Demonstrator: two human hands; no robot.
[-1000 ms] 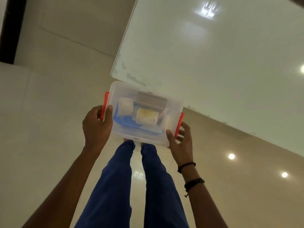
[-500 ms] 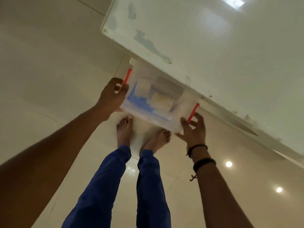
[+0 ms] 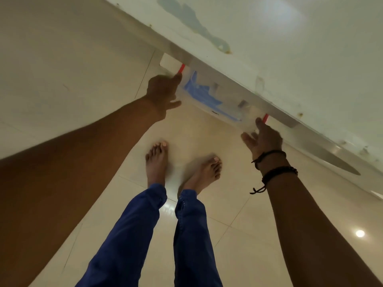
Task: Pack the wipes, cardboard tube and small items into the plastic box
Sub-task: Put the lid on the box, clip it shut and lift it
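Note:
The clear plastic box point(image 3: 226, 109) with red latches sits low, half hidden beneath the edge of the white table point(image 3: 290, 59). Through its wall I see the blue wipes pack point(image 3: 200, 93) and pale blurred items I cannot identify. My left hand point(image 3: 163, 94) grips the box's left end by the red latch point(image 3: 182, 68), with the thumb sticking out below. At the right end, beside the other red latch point(image 3: 265, 117), my right hand point(image 3: 263, 137) holds on with fingers loosely spread. The cardboard tube cannot be made out.
The tabletop fills the upper right, and its edge runs diagonally over the box. A glossy beige tiled floor point(image 3: 83, 79) lies below, with my bare feet point(image 3: 157, 160) and blue trouser legs at centre. Dark bracelets point(image 3: 275, 168) circle my right wrist.
Both hands carried the box away from me and down, from the open into the space under the table edge. My view tilted down and my fingers loosened on the box ends.

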